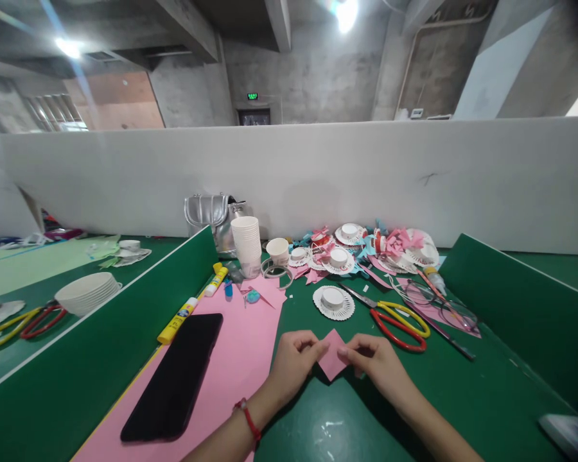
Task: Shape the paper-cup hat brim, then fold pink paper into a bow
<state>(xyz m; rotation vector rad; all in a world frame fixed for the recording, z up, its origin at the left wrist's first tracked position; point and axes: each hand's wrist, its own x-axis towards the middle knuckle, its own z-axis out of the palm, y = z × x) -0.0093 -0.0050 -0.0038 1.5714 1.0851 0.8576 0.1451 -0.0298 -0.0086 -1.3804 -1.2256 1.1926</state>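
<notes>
A small pink paper piece [332, 359] is held between both hands just above the green table [462, 398]. My left hand [293, 362], with a red cord at the wrist, pinches its left edge. My right hand [378, 362] pinches its right edge. Both hands have their fingers curled closed on the paper. A large pink paper sheet [241, 359] lies to the left of the hands, with a black phone [176, 378] on it.
Red and yellow scissors [399, 321] lie beyond my right hand. A white paper-cup flower [333, 301], more finished ones [351, 250], a cup stack [247, 246], yellow glue sticks [178, 319], glasses [438, 305] and a silver bag [212, 215] stand further back. Green dividers [125, 308] flank the space.
</notes>
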